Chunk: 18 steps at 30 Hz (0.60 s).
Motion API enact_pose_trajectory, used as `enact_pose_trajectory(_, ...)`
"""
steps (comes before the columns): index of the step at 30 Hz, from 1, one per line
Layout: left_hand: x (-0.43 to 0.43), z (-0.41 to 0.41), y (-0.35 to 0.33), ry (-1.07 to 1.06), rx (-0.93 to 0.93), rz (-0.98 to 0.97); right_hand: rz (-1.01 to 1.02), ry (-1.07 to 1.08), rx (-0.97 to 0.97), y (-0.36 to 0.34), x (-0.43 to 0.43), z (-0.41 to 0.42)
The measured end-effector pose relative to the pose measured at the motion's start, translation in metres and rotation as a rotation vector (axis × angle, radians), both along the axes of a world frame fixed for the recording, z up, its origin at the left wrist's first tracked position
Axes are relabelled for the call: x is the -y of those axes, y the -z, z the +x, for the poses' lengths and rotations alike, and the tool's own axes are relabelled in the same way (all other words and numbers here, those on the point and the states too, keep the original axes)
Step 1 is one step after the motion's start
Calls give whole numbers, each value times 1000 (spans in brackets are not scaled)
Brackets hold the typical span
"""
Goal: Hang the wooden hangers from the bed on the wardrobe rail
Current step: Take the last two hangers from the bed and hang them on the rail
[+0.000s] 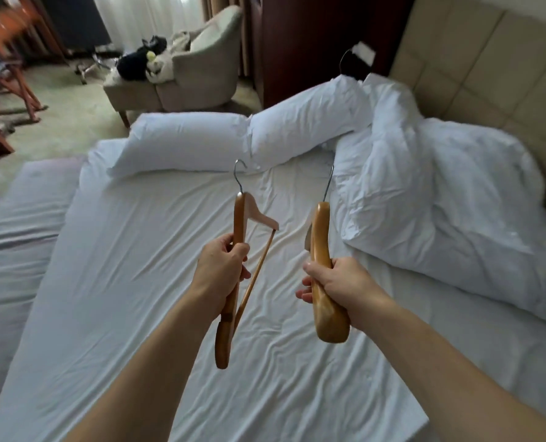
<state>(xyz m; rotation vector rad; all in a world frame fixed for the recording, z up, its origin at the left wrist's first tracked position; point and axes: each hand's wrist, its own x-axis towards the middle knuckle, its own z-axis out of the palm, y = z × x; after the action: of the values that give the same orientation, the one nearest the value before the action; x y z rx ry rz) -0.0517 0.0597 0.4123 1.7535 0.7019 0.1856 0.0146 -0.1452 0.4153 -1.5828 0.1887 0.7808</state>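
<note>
My left hand [222, 266] grips one wooden hanger [238, 215] by its arm, above the white bed sheet [144, 282]. Its metal hook points away from me and its thin trouser bar hangs loose to the right. A second, thicker wooden hanger [320, 231] is held upright in my right hand [335, 282], which is closed around its lower arm; its hook also points toward the pillows. Both hangers are lifted off the bed. No wardrobe rail is in view.
Two white pillows [233, 141] lie across the bed ahead, and a crumpled white duvet [440, 199] fills the right side against a padded headboard [475, 59]. A beige armchair [201, 71] with clothes stands beyond. A dark wooden cabinet [313, 43] rises behind the pillows.
</note>
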Motion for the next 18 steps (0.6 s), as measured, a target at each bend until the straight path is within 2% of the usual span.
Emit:
enact_pose_trajectory(4,20,-11,-41,83,-11,25,10,58,53,-51,22,-27)
enact_pose_trajectory(9,48,-15,-89,202,60,15,31,165,126,-113,41,-70)
enact_pose_trajectory(18,93,-42,-167,503,193,-13,-99,472,303,-194,75,-168)
